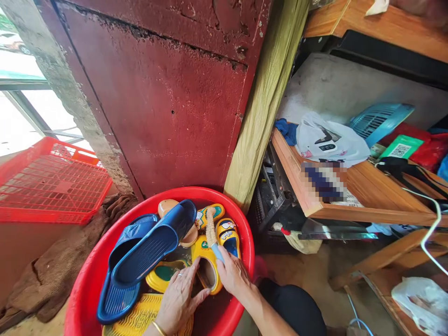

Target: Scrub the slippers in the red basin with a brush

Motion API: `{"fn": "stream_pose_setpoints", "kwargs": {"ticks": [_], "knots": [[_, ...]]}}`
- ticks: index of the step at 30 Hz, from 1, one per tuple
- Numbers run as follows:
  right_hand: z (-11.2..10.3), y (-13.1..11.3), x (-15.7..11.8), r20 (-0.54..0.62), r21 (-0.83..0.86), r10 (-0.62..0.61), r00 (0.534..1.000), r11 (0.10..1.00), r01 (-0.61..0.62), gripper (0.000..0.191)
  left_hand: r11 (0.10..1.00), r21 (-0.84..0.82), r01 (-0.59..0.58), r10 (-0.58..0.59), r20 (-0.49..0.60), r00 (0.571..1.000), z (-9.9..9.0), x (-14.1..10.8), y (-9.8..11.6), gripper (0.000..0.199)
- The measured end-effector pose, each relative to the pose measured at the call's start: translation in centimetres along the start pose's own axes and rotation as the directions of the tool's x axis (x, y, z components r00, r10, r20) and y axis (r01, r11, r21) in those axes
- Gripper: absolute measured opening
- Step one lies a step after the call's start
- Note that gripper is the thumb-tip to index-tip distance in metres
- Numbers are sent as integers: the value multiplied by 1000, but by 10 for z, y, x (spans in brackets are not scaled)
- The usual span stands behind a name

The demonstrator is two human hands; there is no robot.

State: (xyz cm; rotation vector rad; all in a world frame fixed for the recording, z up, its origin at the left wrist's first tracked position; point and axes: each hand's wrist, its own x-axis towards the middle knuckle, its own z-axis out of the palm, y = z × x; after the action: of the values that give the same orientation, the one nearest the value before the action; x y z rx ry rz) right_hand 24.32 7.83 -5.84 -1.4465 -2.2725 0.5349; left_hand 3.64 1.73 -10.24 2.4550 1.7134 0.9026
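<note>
The yellow clog [207,255] sits inside the red tub [80,290]; the left hand [180,296] is holding it around the heel, and the right hand [231,273] is closed on the brush [211,231]. Blue slippers [149,260] and other yellow footwear [140,313] crowd it. Behind the rim stands the maroon door [168,107]; rightward, the wooden shelf [371,189]. Small open room, seemingly dark water, is beside the heel.

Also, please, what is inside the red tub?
The red tub holds blue slippers, yellow footwear and tan, rounded items. The right hand holds a brush there. What lies beneath the pile is covered, so I cannot tell.
</note>
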Motion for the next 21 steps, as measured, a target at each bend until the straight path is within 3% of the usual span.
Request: {"fn": "stream_pose_setpoints", "kwargs": {"ticks": [6, 11, 14, 18, 21], "knots": [[1, 2, -2, 19, -64, 13, 1000, 998, -12, 51, 996, 12, 93, -94, 106, 990, 10, -2, -13, 58], [0, 1, -3, 72, -117, 39, 997, 993, -30, 54, 978, -20, 208, -201, 181, 963, 8, 2, -17, 50], [-3, -1, -3, 96, -136, 52, 994, 990, -39, 58, 983, -3, 181, -174, 251, 952, -1, 8, -18, 43], [-10, -6, -2, 154, -145, 80, 985, 988, -57, 61, 986, 4, 164, -155, 361, 920, -11, 14, -13, 44], [-15, -11, -2, 172, -142, 98, 980, 987, -74, 61, 978, 33, 205, -204, 331, 921, -8, 12, -7, 65]]}}
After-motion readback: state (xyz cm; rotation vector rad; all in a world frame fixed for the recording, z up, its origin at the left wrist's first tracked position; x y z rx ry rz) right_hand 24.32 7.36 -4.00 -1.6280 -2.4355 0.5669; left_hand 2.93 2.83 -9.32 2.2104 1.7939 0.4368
